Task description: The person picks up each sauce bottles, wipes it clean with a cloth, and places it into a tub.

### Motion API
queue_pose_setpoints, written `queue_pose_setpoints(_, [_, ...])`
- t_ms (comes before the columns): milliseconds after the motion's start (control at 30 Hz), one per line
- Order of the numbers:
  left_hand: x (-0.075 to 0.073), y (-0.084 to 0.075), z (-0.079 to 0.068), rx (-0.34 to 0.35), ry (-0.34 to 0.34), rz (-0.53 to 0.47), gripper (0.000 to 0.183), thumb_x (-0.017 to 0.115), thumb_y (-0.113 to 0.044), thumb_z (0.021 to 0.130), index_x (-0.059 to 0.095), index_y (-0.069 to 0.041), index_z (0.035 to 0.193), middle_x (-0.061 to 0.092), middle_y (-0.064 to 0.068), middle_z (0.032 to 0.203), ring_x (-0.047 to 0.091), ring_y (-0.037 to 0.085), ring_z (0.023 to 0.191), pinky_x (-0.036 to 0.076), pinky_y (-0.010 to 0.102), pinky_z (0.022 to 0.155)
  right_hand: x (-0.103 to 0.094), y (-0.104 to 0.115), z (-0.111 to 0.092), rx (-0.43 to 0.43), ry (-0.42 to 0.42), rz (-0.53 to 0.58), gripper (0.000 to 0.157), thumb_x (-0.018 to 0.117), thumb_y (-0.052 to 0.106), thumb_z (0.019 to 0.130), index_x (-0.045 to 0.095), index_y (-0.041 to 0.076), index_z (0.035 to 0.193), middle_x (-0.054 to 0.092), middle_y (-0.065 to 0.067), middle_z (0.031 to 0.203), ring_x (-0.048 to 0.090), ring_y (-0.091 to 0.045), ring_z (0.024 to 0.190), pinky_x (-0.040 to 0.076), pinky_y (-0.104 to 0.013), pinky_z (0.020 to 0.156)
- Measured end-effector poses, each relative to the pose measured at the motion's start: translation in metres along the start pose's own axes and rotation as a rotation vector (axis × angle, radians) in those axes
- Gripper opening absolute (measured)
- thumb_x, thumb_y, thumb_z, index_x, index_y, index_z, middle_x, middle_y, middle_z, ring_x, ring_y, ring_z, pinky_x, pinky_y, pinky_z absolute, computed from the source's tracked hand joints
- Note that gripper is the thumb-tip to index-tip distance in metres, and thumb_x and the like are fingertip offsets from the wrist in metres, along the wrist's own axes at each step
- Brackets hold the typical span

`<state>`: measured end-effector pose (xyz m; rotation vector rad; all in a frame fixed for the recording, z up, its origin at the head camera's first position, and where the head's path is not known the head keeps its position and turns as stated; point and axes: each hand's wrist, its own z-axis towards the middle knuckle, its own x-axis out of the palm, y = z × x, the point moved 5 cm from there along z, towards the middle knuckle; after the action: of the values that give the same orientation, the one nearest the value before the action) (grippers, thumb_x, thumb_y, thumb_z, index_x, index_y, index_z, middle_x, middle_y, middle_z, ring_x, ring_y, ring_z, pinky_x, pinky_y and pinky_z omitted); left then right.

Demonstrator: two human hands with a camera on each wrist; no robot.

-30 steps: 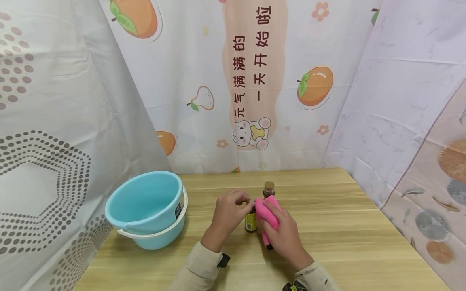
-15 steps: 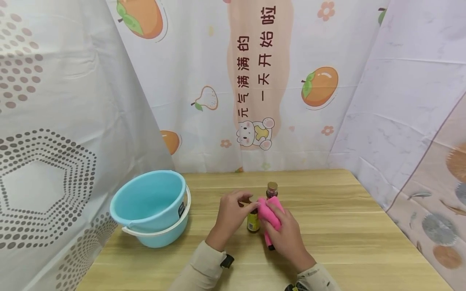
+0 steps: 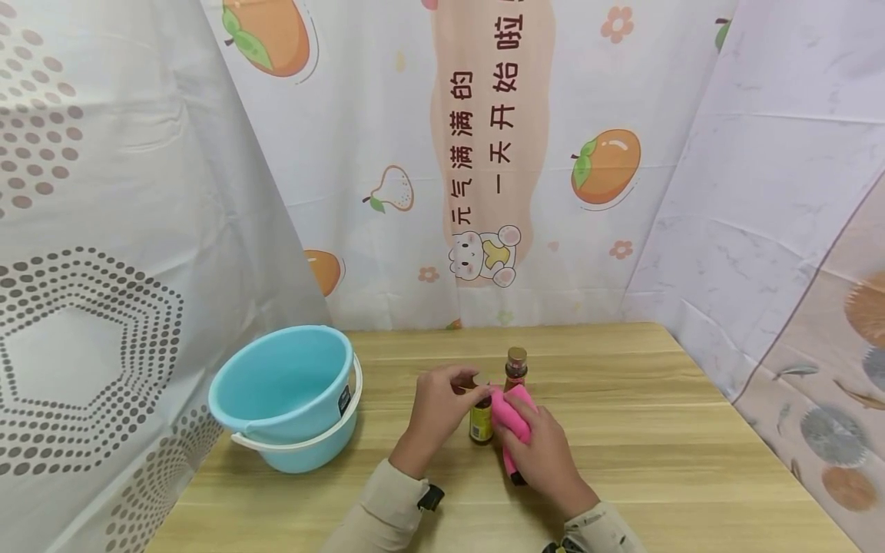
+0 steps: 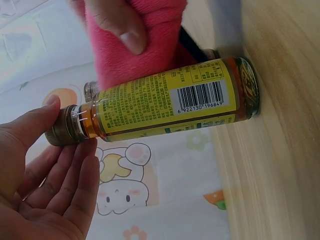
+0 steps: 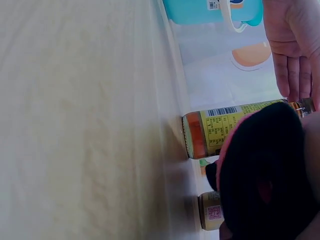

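A small glass bottle with a yellow label (image 3: 481, 424) stands upright on the table, its barcode showing in the left wrist view. My left hand (image 3: 442, 407) pinches its brown-gold cap (image 4: 61, 129) between thumb and fingers. A bunched pink cloth (image 3: 510, 415) is in the grip of my right hand (image 3: 546, 457), held against the right side of that bottle. The cloth's lower end looks black, and this dark part (image 5: 270, 170) fills much of the right wrist view. Just behind the cloth stands a second bottle with a gold cap (image 3: 516, 365), its lower part hidden in the head view.
Light blue buckets (image 3: 283, 384), stacked one in another with white handles, stand on the table's left side. The wooden table (image 3: 643, 430) reaches back to a printed curtain (image 3: 387, 253), with more hanging cloth on both sides.
The head view has shifted slightly, so everything sits a little farther right. My right hand's pink cloth has slid a little down along the yellow-label bottle. The left hand keeps its pinch on the cap.
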<state>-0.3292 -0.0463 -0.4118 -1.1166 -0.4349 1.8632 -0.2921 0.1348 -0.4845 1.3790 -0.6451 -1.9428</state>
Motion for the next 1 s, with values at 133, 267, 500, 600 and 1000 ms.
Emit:
queue_pose_setpoints(133, [-0.0002, -0.0001, -0.0001, -0.007, 0.004, -0.019, 0.028, 0.088, -0.029, 0.084, 0.081, -0.012, 0.106, 0.079, -0.002, 0.089, 0.072, 0.003, 0.077, 0.060, 0.019, 0.070, 0.0020, -0.0024, -0.0006, 0.013, 0.034, -0.012, 0.053, 0.081, 0.032, 0.091, 0.064, 0.029, 0.141, 0.062, -0.008, 0.096, 0.053, -0.014, 0.074, 0.047, -0.026, 0.056])
queue_pose_setpoints(267, [-0.0011, -0.0016, -0.0003, -0.012, 0.015, -0.033, 0.028, 0.088, -0.028, 0.085, 0.081, -0.012, 0.106, 0.079, -0.001, 0.089, 0.072, 0.004, 0.077, 0.060, 0.020, 0.069, 0.0026, -0.0030, -0.0010, 0.015, 0.054, -0.030, 0.052, 0.081, 0.032, 0.091, 0.065, 0.027, 0.140, 0.061, -0.008, 0.094, 0.052, -0.015, 0.074, 0.045, -0.028, 0.057])
queue_pose_setpoints(500, [-0.0024, -0.0008, 0.0000, -0.037, 0.027, -0.014, 0.034, 0.087, -0.037, 0.085, 0.080, -0.013, 0.107, 0.080, -0.001, 0.095, 0.075, 0.007, 0.084, 0.062, 0.024, 0.075, 0.0047, -0.0048, -0.0005, 0.019, 0.074, -0.067, 0.050, 0.081, 0.033, 0.091, 0.066, 0.025, 0.138, 0.065, -0.010, 0.099, 0.055, -0.016, 0.079, 0.046, -0.030, 0.063])
queue_pose_setpoints(600, [-0.0031, 0.0007, -0.0005, -0.026, 0.006, 0.002, 0.037, 0.087, -0.043, 0.083, 0.079, -0.014, 0.105, 0.079, 0.000, 0.097, 0.074, 0.009, 0.087, 0.063, 0.027, 0.077, 0.0054, -0.0051, -0.0006, 0.012, 0.079, -0.073, 0.049, 0.081, 0.034, 0.091, 0.067, 0.022, 0.137, 0.066, -0.010, 0.098, 0.055, -0.015, 0.079, 0.046, -0.031, 0.062])
queue_pose_setpoints(1000, [-0.0046, -0.0005, -0.0009, -0.036, 0.008, 0.001, 0.023, 0.088, -0.035, 0.084, 0.078, -0.016, 0.094, 0.075, -0.005, 0.084, 0.068, 0.001, 0.072, 0.058, 0.020, 0.065, 0.0038, -0.0052, -0.0007, -0.001, 0.050, -0.059, 0.050, 0.081, 0.035, 0.091, 0.067, 0.025, 0.138, 0.064, -0.008, 0.095, 0.054, -0.014, 0.076, 0.046, -0.030, 0.061])
